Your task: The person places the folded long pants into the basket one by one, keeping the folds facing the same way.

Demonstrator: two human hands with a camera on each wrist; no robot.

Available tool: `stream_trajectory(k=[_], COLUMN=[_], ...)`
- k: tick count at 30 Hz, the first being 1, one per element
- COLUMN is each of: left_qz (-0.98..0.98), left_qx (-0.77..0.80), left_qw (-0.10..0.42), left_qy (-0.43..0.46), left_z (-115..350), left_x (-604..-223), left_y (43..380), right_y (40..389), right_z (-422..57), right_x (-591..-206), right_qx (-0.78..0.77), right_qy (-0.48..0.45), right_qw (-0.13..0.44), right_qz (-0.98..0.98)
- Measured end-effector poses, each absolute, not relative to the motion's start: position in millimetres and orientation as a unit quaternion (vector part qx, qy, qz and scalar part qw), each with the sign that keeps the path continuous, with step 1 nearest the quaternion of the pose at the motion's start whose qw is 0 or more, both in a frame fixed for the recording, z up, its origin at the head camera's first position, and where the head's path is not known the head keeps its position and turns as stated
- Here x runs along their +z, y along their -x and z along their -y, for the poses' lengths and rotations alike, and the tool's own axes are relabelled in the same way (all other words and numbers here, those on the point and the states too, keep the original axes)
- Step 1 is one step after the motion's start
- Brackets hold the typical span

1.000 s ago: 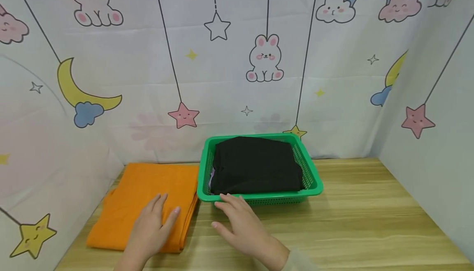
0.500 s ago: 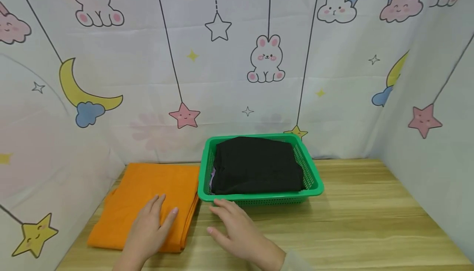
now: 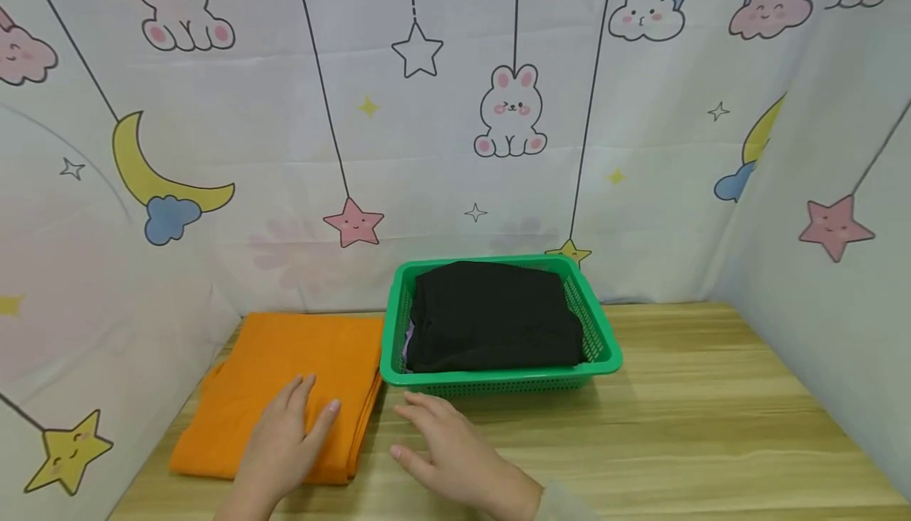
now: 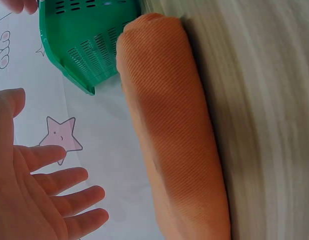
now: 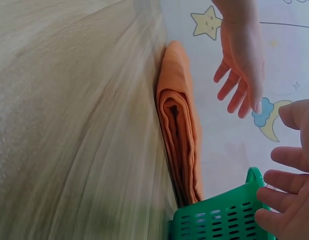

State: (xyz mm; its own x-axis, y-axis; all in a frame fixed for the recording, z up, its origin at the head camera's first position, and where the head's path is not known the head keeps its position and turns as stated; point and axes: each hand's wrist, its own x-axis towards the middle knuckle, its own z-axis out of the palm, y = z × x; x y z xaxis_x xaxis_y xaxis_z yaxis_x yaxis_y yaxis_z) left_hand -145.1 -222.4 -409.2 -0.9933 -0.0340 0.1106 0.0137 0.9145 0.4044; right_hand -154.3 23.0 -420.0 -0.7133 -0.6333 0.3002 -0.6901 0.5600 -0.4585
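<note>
A folded orange cloth (image 3: 313,347) lies on the left of the wooden table, its layered fold showing in the right wrist view. Above it hovers my left hand (image 3: 281,438), fingers spread and nothing held; the left wrist view shows a gap between that palm (image 4: 24,205) and the cloth. My right hand (image 3: 455,450) is in the air in front of the green basket (image 3: 498,379), its fingers loosely extended and holding nothing. Inside the basket sits a folded black garment (image 3: 498,319), with a bit of purple fabric (image 3: 409,341) peeking out at its left side.
The wooden tabletop (image 3: 712,410) extends to the right of the basket. A white curtain (image 3: 441,141) printed with stars, rabbits and moons stands behind and along both sides. The basket's left rim is right beside the orange cloth.
My right hand has drifted slightly down and left, away from the basket's front rim. My left hand has hardly moved, and the cloth and basket stay where they were.
</note>
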Motion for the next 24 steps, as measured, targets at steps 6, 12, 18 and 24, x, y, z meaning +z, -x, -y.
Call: stream_trajectory(k=[6, 12, 18, 24], left_qz=[0.977, 0.977, 0.977, 0.977], left_qx=[-0.204, -0.203, -0.205, -0.208], left_qw=[0.066, 0.061, 0.058, 0.049], left_qy=[-0.004, -0.008, -0.010, -0.014], left_z=[223.4, 224.5, 225.8, 228.3], left_x=[-411.6, -412.5, -411.8, -410.9], left_y=[145.2, 145.0, 144.9, 143.9], right_y=[152.5, 151.6, 151.5, 149.9], right_z=[-21.9, -21.5, -19.2, -14.8], right_x=[-421.4, -423.4, -424.7, -426.3], right_qx=[0.285, 0.284, 0.289, 0.282], right_qy=[-0.374, -0.377, -0.378, -0.376], right_qw=[0.022, 0.015, 0.001, -0.019], right_qz=[0.882, 0.881, 0.880, 0.883])
